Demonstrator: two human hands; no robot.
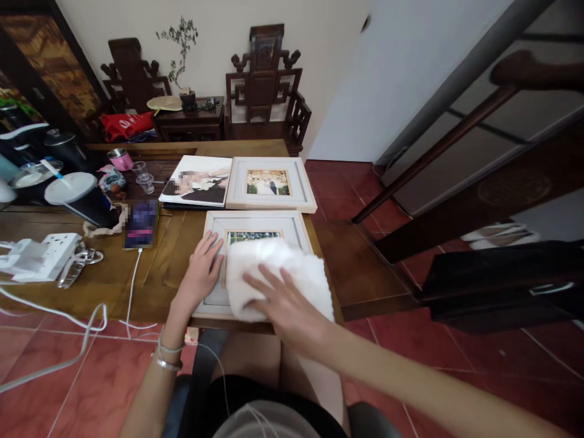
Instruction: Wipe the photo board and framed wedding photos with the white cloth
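A white picture frame [255, 222] lies flat at the near edge of the wooden table [168, 261]. A fluffy white cloth [292, 267] covers most of its glass. My right hand [280, 301] lies flat on the cloth with fingers spread, pressing it onto the frame. My left hand [203, 267] rests open on the frame's left border, fingers stretched out. Behind it lie a second white frame [271, 184] and an unframed photo print [198, 180].
A phone [140, 225] on a white cable lies left of the frame. A white power strip [43, 255], cups, a dark tumbler [79, 198] and a pink mug [121, 159] crowd the table's left. Carved chairs [264, 85] stand behind; a dark bench [497, 280] stands right.
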